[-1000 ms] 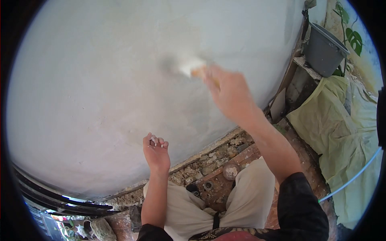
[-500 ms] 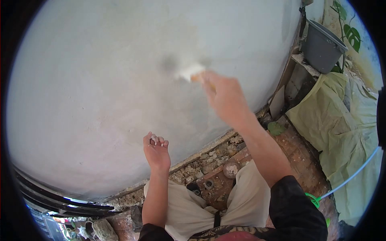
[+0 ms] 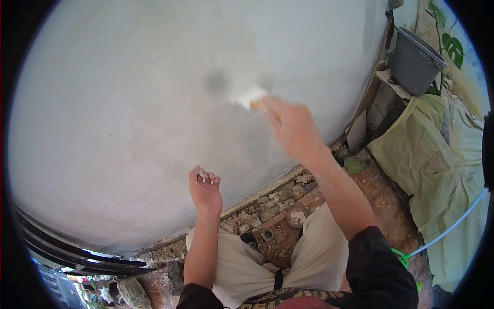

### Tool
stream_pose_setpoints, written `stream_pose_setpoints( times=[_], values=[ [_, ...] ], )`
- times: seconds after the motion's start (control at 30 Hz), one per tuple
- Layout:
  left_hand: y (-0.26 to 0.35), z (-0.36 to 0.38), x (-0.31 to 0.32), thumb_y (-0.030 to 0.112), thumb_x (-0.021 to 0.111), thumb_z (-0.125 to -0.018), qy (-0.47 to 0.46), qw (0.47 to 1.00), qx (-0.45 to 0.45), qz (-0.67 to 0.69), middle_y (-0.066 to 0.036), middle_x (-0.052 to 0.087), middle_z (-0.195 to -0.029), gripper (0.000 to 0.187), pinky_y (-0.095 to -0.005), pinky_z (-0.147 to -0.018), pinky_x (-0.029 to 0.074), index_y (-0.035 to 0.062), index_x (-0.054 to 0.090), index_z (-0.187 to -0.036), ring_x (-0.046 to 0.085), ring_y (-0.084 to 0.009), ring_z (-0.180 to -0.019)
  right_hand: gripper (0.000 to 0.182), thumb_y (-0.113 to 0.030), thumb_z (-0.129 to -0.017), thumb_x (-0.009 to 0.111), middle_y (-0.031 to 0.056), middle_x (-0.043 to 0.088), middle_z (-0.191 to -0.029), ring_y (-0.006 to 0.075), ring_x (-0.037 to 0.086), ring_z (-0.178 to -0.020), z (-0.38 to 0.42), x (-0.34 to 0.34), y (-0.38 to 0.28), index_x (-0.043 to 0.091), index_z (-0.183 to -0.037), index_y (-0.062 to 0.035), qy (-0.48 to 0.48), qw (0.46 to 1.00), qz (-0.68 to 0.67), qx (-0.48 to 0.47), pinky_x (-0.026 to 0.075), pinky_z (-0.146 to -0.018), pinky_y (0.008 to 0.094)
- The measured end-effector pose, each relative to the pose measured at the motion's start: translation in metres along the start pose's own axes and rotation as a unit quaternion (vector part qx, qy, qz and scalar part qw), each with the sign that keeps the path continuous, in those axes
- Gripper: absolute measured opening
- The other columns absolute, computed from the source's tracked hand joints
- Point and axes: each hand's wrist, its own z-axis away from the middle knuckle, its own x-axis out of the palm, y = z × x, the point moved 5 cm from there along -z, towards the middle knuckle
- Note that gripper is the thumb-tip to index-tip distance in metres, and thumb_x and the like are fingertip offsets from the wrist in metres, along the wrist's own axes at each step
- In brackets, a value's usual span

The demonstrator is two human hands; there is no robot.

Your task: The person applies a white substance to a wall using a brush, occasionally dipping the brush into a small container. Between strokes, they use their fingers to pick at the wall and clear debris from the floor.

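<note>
My right hand (image 3: 294,126) is closed around the handle of a brush (image 3: 249,98), whose pale head is blurred against the white wall (image 3: 134,118). Dark smudge-like spots show on the wall just above and left of the brush. Lower down, my left hand (image 3: 206,190) is held palm up close to the wall, its fingers curled and dotted with white. Whether anything lies within those curled fingers is too small to tell.
A grey bucket (image 3: 416,62) stands at the upper right above a draped yellowish cloth (image 3: 422,154). A small round container (image 3: 297,217) sits on the brick floor (image 3: 383,198) near my knees. Rubble lines the wall's base. A light blue stick (image 3: 453,224) with a green end crosses the right side.
My right hand and the brush have shifted slightly down and to the right. My left hand has moved a little to the right and up.
</note>
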Motion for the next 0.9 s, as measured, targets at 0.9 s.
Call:
stream_pose_setpoints(
  times=[0.9],
  values=[
    [0.0, 0.003, 0.002, 0.021, 0.058, -0.083, -0.01, 1.0, -0.008, -0.009, 0.002, 0.042, -0.067, 0.02, -0.029, -0.059, 0.037, 0.0141, 0.043, -0.071, 0.046, -0.0121, -0.064, 0.017, -0.005, -0.085, 0.044, 0.0189, 0.062, -0.084, 0.0372, 0.062, -0.074, 0.026, 0.037, -0.002, 0.054, -0.099, -0.0039, -0.025, 0.997, 0.074, 0.0, 0.048, -0.065, 0.0457]
  ],
)
